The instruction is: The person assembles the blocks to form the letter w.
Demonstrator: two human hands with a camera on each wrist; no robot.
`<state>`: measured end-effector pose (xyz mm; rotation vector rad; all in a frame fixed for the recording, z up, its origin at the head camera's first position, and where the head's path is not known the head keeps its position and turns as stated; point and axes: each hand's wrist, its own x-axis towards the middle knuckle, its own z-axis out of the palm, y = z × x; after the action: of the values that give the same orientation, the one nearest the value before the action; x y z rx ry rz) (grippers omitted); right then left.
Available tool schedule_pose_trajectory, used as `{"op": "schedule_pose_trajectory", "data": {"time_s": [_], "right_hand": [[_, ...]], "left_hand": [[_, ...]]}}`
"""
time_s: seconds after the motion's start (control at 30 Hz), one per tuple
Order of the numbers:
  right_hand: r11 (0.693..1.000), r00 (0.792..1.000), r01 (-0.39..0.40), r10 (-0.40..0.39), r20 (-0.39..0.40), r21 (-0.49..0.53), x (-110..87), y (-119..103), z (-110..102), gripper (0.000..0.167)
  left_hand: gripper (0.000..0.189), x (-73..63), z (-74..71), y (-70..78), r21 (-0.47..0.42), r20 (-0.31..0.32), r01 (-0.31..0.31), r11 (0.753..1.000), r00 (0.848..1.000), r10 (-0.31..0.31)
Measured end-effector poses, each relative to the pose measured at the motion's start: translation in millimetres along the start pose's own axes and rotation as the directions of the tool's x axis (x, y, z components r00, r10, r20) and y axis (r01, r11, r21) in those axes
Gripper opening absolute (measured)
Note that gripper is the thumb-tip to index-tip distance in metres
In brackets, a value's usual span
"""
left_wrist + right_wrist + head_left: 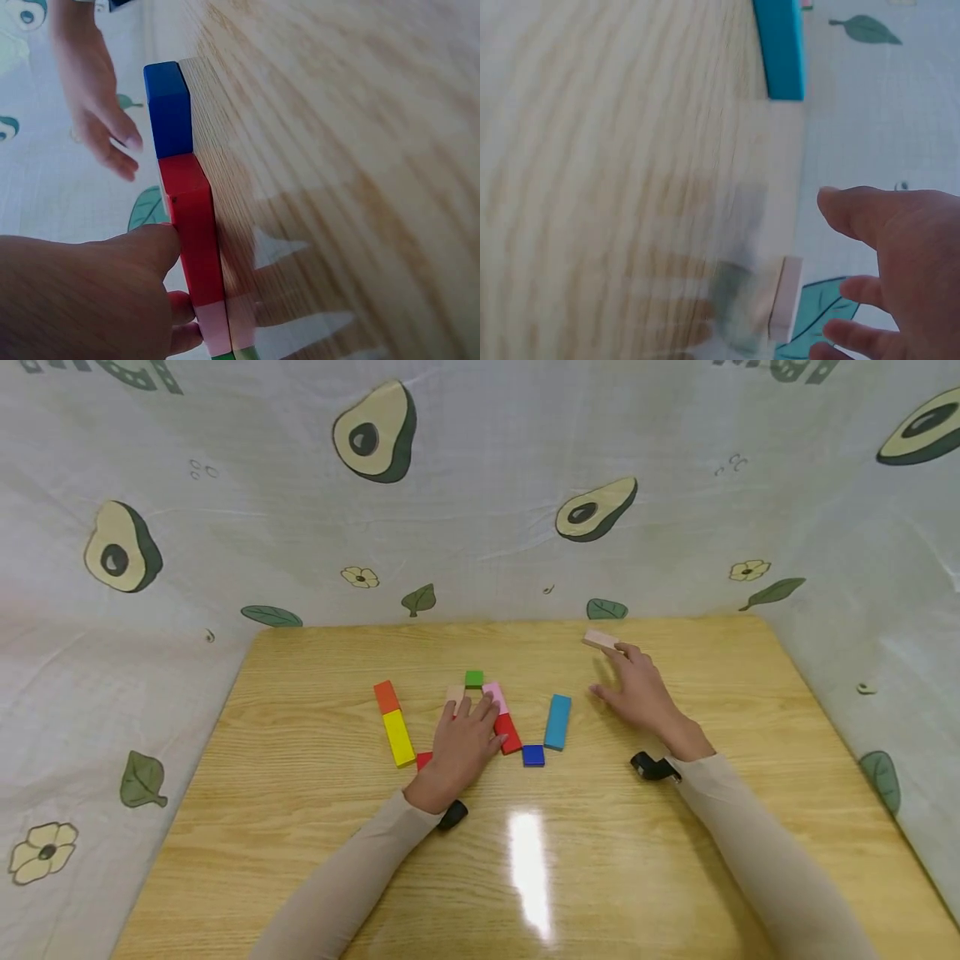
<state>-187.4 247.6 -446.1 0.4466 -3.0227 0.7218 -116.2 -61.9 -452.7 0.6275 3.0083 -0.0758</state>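
Observation:
My left hand (461, 749) lies over a group of flat coloured blocks, fingers spread. In the left wrist view its thumb touches a red block (199, 240), and its fingertips are at a pink block (214, 330). A blue block (533, 756) sits by the red one's near end. A pale wooden block (456, 693) and another red block (423, 760) are partly hidden by this hand. My right hand (641, 693) reaches toward a pale pinkish block (600, 639) at the back, its fingertips close to it; contact cannot be told. Nothing shows in its grasp.
An orange block (387, 697) and a yellow block (399, 738) lie end to end on the left. A green block (474, 679) is behind my left hand, a light blue block (557, 722) to its right. Avocado-print cloth (480, 543) borders the wooden table (315, 860).

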Motion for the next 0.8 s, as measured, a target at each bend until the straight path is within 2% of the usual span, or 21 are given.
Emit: {"op": "schedule_pose_trajectory", "data": {"time_s": [0.17, 0.4, 0.57, 0.8], "right_hand": [[1.0, 1.0, -0.007, 0.007, -0.011, -0.009, 9.3, 13.5, -0.5, 0.073], [0.997, 1.0, 0.003, -0.003, 0.008, -0.074, 20.5, 22.7, -2.2, 0.074], [0.996, 1.0, 0.0, 0.002, 0.022, -0.091, 22.6, 22.8, -3.2, 0.071], [0.997, 1.0, 0.013, -0.014, -0.01, -0.079, 20.4, 18.7, 1.0, 0.064]], "left_hand": [[0.061, -0.8, -0.5, 1.2, 0.008, 0.01, 0.006, 1.0, 1.0, -0.006], [0.061, -1.1, -0.7, 1.9, 0.012, -0.005, 0.007, 1.0, 1.0, -0.007], [0.061, -0.3, 0.3, 2.1, 0.021, -0.008, 0.006, 1.0, 1.0, -0.006], [0.06, -1.3, 0.4, 2.0, 0.041, -0.009, 0.008, 0.999, 1.0, -0.007]]}}
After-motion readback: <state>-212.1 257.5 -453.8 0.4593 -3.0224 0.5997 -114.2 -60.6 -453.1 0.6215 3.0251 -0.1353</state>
